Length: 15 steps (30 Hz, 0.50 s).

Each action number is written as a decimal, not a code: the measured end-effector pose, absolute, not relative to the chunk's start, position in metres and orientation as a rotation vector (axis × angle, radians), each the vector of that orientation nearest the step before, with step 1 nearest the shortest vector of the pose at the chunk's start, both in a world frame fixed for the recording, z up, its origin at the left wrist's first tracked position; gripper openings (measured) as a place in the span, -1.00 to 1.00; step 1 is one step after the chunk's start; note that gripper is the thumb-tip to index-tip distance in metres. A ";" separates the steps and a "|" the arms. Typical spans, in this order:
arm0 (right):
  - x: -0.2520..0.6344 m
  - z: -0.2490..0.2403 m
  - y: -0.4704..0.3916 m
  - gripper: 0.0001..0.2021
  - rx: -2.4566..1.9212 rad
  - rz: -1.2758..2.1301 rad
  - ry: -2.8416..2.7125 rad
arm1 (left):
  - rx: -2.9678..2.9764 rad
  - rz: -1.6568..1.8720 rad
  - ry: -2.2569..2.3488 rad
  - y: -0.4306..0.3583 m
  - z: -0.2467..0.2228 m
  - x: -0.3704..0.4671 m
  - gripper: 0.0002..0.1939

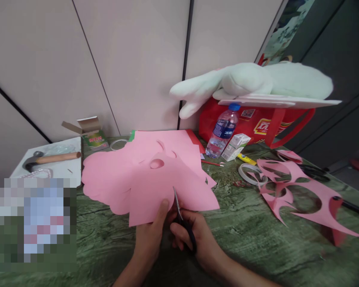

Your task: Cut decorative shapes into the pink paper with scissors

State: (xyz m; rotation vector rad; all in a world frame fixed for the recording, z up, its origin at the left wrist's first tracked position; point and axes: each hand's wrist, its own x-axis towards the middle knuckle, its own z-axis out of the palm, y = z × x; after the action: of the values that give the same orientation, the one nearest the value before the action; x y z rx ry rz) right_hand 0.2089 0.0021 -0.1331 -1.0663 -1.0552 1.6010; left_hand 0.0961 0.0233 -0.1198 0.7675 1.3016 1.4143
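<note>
Nearest, the right hand (202, 235) gripped black-handled scissors (190, 232), a blade over the lower edge of the pink paper (116, 175); the left hand (156, 218) pinched that edge, thumb on top. The sheet spread above mid-table. Bare green tabletop (230, 227) opened rightward, up to pink scraps (327, 199). Leftward, a hammer (56, 158) lay near the scalloped edge. Beyond, a bottle (221, 133), a red bag (208, 119) and pale panels (137, 71) blocked the back.
</note>
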 end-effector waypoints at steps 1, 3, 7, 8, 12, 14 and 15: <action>0.209 -0.133 0.002 -0.59 -1.058 1.606 -1.063 | 0.789 1.376 1.321 0.023 -0.119 0.096 -0.68; 0.208 -0.132 0.001 -0.57 -1.047 1.628 -1.064 | 0.868 1.293 1.336 0.023 -0.115 0.094 -0.69; 0.208 -0.130 0.000 -0.51 -1.017 1.695 -1.019 | 1.040 1.212 1.419 0.027 -0.107 0.086 -0.65; 0.208 -0.130 0.001 -0.50 -1.006 1.699 -1.022 | 1.056 1.178 1.476 0.028 -0.106 0.084 -0.66; 0.211 -0.127 0.006 -0.52 -0.956 1.675 -1.096 | 1.051 1.187 1.450 0.035 -0.111 0.078 -0.63; 0.213 -0.125 0.008 -0.56 -0.923 1.660 -1.129 | 1.004 1.207 1.336 0.037 -0.113 0.077 -0.63; 0.213 -0.123 0.009 -0.59 -0.903 1.655 -1.137 | 0.974 1.226 1.303 0.038 -0.114 0.078 -0.64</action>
State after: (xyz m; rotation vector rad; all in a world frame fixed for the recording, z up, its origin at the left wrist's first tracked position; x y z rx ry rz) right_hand 0.2134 0.0090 -0.1234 -0.9027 -1.1373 1.6551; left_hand 0.0782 0.0376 -0.1139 0.9744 1.3029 1.2260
